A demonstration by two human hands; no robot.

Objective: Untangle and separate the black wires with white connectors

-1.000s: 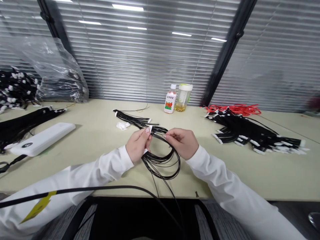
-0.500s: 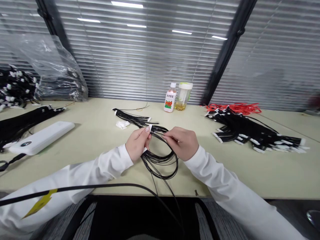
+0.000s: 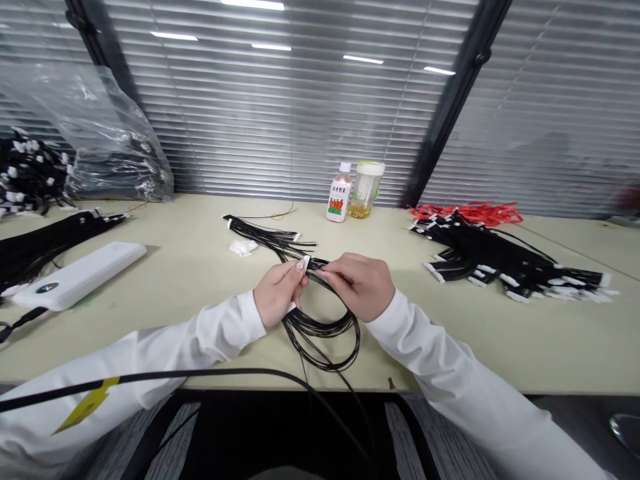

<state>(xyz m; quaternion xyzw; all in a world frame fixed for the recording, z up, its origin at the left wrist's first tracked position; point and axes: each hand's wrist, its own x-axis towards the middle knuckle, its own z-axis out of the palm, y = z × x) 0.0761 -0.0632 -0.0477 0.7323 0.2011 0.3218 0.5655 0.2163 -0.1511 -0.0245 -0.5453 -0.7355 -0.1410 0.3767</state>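
My left hand (image 3: 278, 291) is closed on a small white connector (image 3: 307, 262) at one end of the looped black wires (image 3: 325, 328). Thumb and forefinger pinch it, and another white piece shows below the fingers. Just to the right, my right hand (image 3: 361, 285) pinches a thin black wire close to that connector; its fingertips partly hide the wire end. The loop hangs below both hands, and a few strands run over the table's front edge. Behind the left hand lies a bundle of black wires (image 3: 260, 235) with white connectors, beside a crumpled white tissue (image 3: 243, 247).
On the right lie black wire bundles (image 3: 480, 250) and red strips (image 3: 470, 213). A drink bottle (image 3: 339, 195) and a lidded cup (image 3: 367, 190) stand at the back. Leftward are a white power bank (image 3: 83, 275), more black wires (image 3: 47, 243) and a clear plastic bag (image 3: 120, 157).
My right hand has moved slightly left, bringing its fingertips nearer the connector. My left hand has shifted a little right, and the wire loop hangs slightly lower.
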